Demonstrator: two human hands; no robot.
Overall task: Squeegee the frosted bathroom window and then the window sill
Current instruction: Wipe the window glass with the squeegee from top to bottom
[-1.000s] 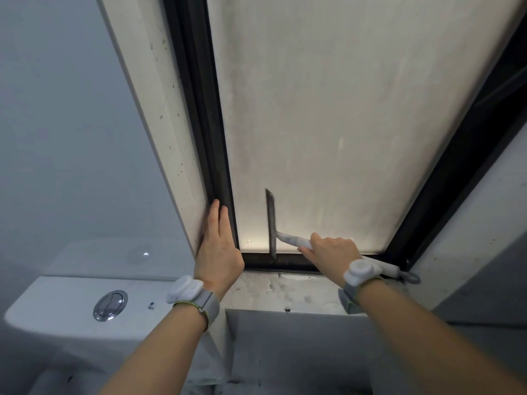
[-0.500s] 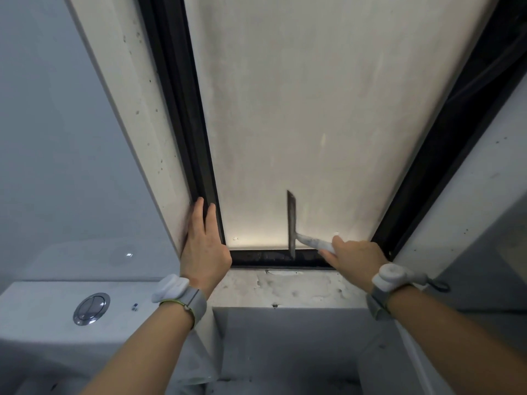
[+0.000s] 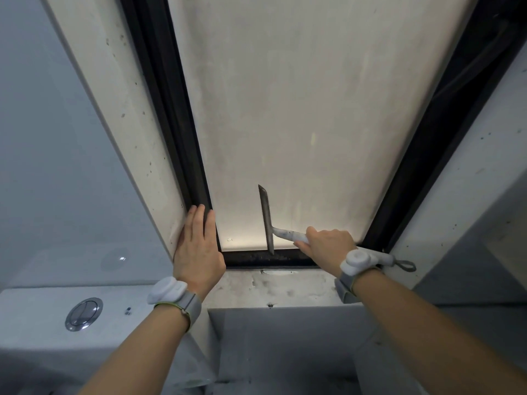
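The frosted window [image 3: 299,109] fills the upper middle, set in a black frame [image 3: 176,132]. My right hand [image 3: 328,246] grips the white handle of a squeegee [image 3: 266,218]. Its dark blade stands upright against the lowest part of the glass, its lower end at the frame's bottom rail. My left hand [image 3: 198,249] lies flat, fingers together, on the lower left corner of the frame and the pale reveal. The stained window sill [image 3: 273,286] runs below the frame between my wrists.
A white toilet cistern [image 3: 42,323] with a chrome flush button [image 3: 83,313] sits at the lower left. Grey walls flank the window recess, and a grey ledge [image 3: 285,337] drops below the sill. Both wrists wear white bands.
The squeegee blade has slid sideways along the bottom of the glass, right and then slightly back left, with my right hand. My left hand has stayed on the frame corner.
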